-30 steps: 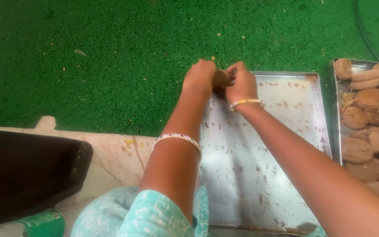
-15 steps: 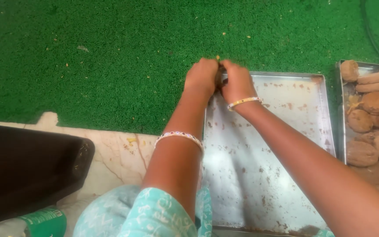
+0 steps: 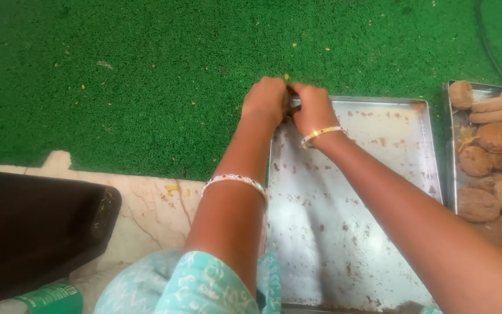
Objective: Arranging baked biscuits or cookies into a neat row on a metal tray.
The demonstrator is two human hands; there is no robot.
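Currently both hands, left point(image 3: 265, 100) and right point(image 3: 314, 109), pinch something small, unclear, at tray's point(image 3: 379, 174) far-left corner; needs careful placing.

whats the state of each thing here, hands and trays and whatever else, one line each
left hand: closed, pressed against the right hand at the tray's far left corner
right hand: closed, on that corner; what it grips is hidden
metal tray: flat, holds only brown crumbs and smears
second tray: full of brown lumps
brown lumps: piled, untouched
black tray: resting on the marble floor, contents unclear
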